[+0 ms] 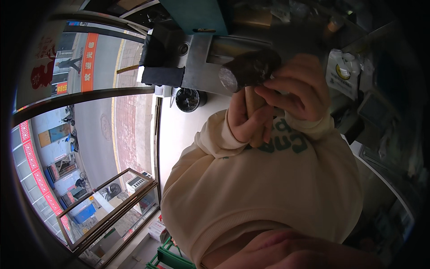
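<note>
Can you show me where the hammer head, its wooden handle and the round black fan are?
hammer head (251, 68), head view, on its dark side.
wooden handle (254, 101), head view, on the bare wood between the hands.
round black fan (188, 99), head view, on its centre.

hammer (249, 71) sitting in front of metal plate (201, 62), handle running down into left hand (248, 121) | right hand (295, 87) lying just right of hammer head, touching it | fan (188, 99) standing below plate, to the left | white bag (342, 74) hanging right of hands
</note>
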Available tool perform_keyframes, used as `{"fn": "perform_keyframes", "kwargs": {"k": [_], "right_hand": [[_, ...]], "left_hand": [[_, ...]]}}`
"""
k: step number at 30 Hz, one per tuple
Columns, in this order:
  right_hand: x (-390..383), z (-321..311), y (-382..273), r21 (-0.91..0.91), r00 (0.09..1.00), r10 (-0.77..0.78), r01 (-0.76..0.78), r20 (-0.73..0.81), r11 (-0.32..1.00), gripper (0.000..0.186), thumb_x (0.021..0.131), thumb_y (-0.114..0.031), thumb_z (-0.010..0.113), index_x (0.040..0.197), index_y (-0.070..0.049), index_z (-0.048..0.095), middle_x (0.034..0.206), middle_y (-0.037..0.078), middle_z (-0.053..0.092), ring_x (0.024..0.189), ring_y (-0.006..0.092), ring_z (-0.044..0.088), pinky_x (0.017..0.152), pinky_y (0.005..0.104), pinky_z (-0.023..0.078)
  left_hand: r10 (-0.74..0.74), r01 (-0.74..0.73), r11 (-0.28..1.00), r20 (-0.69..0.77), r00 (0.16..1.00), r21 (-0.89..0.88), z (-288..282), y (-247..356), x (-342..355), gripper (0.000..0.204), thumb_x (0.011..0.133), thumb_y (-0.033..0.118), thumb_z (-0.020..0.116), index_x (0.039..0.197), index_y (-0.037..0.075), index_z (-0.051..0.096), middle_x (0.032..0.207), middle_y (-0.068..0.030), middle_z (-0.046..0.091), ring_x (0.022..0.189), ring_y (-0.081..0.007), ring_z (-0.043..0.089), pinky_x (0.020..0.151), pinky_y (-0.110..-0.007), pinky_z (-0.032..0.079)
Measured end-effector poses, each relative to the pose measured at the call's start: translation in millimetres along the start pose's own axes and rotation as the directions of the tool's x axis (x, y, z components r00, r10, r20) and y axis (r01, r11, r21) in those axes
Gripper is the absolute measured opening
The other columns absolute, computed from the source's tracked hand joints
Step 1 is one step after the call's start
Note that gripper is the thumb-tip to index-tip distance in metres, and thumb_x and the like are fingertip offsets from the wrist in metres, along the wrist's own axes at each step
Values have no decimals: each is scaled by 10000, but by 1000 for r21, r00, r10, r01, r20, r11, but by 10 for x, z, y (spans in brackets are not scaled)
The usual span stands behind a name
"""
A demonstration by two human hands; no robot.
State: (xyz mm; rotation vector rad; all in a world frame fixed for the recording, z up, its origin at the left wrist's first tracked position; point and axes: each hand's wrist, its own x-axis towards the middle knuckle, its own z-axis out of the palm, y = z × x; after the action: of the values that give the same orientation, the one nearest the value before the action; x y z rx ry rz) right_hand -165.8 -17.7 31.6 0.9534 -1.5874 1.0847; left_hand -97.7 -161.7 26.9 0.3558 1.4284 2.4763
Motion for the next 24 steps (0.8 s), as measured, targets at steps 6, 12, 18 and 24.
{"fn": "perform_keyframes", "kwargs": {"k": [6, 12, 18, 24], "right_hand": [[17, -17, 9, 9, 999, -6, 5, 34, 1000, 304, 574, -82, 824, 836, -41, 675, 851, 59, 638, 701, 207, 611, 603, 312, 476], [25, -33, 30, 28, 999, -12, 11, 41, 1000, 284, 588, -77, 812, 836, -37, 678, 852, 62, 638, 701, 206, 618, 596, 308, 472], [5, -23, 55, 33, 999, 2, -3, 32, 999, 261, 584, -76, 804, 811, -44, 678, 840, 65, 630, 689, 203, 611, 589, 308, 464], [-7, -28, 88, 91, 998, 41, -45, 45, 995, 275, 582, -75, 802, 825, -47, 678, 871, 62, 619, 710, 200, 596, 591, 298, 454]], "left_hand": [[3, -6, 999, 71, 997, 53, -32, 20, 42, 505, 826, 7, 347, 1304, -28, 186, 615, -123, 517, 381, -163, 512, 351, -214, 454], [-13, 10, 999, 69, 998, 50, -42, -1, 34, 489, 835, 11, 351, 1294, -34, 189, 623, -124, 497, 385, -165, 505, 350, -219, 459], [6, -8, 999, 77, 997, 33, -56, -26, 45, 470, 836, -11, 363, 1281, -32, 212, 715, -146, 516, 446, -157, 521, 354, -225, 477], [41, -42, 999, 44, 998, 27, -22, -40, 63, 480, 834, -17, 367, 1288, -35, 210, 756, -155, 521, 463, -154, 522, 353, -226, 482]]}}
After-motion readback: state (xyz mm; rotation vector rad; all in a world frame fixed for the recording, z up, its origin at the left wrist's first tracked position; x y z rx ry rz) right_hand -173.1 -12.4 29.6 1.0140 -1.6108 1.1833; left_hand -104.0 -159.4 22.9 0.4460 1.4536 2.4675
